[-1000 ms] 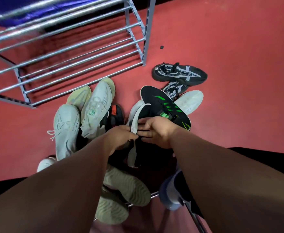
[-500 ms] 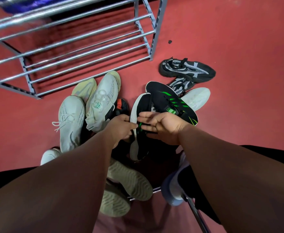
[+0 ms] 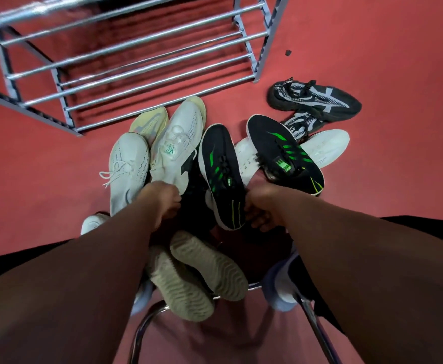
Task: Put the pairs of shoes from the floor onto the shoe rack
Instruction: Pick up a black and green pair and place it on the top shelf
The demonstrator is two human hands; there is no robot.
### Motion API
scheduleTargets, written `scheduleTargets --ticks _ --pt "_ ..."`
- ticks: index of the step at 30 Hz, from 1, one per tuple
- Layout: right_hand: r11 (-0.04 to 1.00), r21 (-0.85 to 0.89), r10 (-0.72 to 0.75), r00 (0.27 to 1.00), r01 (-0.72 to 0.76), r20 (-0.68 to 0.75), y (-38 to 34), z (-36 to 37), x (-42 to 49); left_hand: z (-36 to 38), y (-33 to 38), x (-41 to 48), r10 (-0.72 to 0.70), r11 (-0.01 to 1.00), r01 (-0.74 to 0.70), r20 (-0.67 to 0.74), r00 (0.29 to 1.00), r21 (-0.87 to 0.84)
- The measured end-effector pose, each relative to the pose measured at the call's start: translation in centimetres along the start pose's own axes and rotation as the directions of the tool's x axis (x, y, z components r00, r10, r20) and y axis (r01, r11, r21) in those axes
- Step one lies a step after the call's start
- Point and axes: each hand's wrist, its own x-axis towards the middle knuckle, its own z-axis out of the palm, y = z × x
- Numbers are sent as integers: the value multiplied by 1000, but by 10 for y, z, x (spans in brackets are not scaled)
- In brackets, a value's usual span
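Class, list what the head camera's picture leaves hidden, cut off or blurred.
1. Head view: left hand, its fingers and whatever they touch, hidden under it in shadow.
2. Head view: shoe rack, top cut off by the upper edge, blurred.
3. Head view: white shoe, mostly covered by the farther black-green shoe.

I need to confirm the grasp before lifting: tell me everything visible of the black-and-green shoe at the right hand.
The black-and-green shoe has a black knit-looking upper, green side stripes, black laces, a white sole rim and a thin yellow-green line near the heel. Its toe points toward the shoe rack. The right hand grips its heel end, fingers curled beneath. It sits on top of the shoe pile; its mate lies apart to the right.
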Motion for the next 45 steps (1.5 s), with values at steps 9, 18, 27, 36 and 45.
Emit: scheduleTargets --ticks 9,18,27,36,45 --pt "951 -291 -124 991 104 -52 -41 54 5 -16 -57 0 -204 975 196 73 976 101" --pt "995 96 -38 991 26 130 -14 15 7 44 -24 0 -170 984 139 352 920 111" --pt "838 514 50 914 180 -402 20 -51 16 57 35 15 305 913 -242 -157 939 327" --pt "937 62 -167 596 345 -786 24 -114 30 73 87 32 535 822 -450 -202 820 348" --pt "842 -390 -532 696 373 -483 -83 -123 34 91 130 42 370 767 -333 45 928 549"
